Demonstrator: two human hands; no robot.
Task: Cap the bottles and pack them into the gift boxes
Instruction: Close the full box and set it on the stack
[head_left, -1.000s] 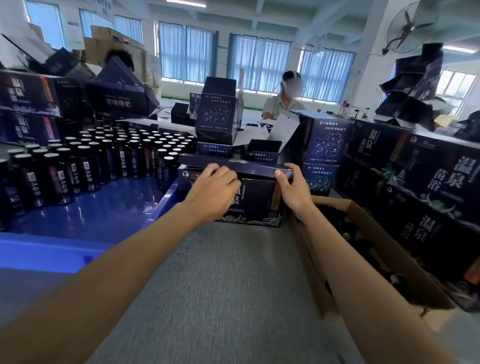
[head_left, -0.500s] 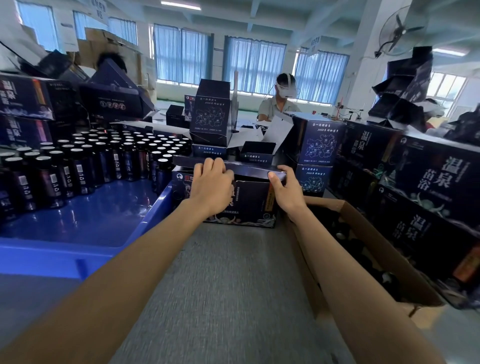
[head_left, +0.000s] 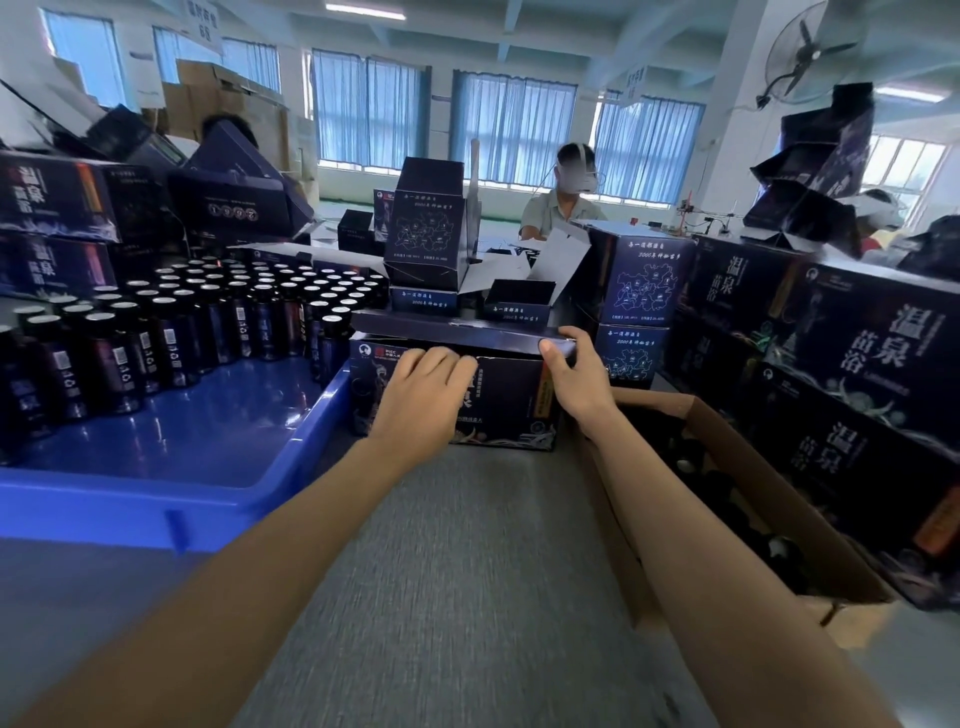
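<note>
Most of the near view is the grey table (head_left: 467, 597), kept bare in front of me, I think, as the packing spot. Right side: stacked gift boxes (head_left: 857, 358), closed and piled out of the way, so probably finished ones. Left side: the blue tray (head_left: 156, 514), its corner touching the work area so the bottles (head_left: 171, 332) sit within easy reach; they stand upright in rows with pale tops, and I can't tell if those are caps or seals. A brown carton (head_left: 737, 457) lies open just beside my right forearm. It holds dark round items, maybe caps, too dim to say. The task's gift box (head_left: 504, 400) stands at the far edge of the table between tray and carton, print facing me, with both hands on it. My left hand (head_left: 421, 400) lies spread against the front face, fingers fairly straight and fingertips just below the lid flap (head_left: 457, 332); my guess is it braces the box so it can't slide away. My right hand (head_left: 576, 379) grips the flap's right corner, thumb on its front edge and fingers curled over the top, likely to press it closed. Whether the flap's tab is tucked in is hidden.
</note>
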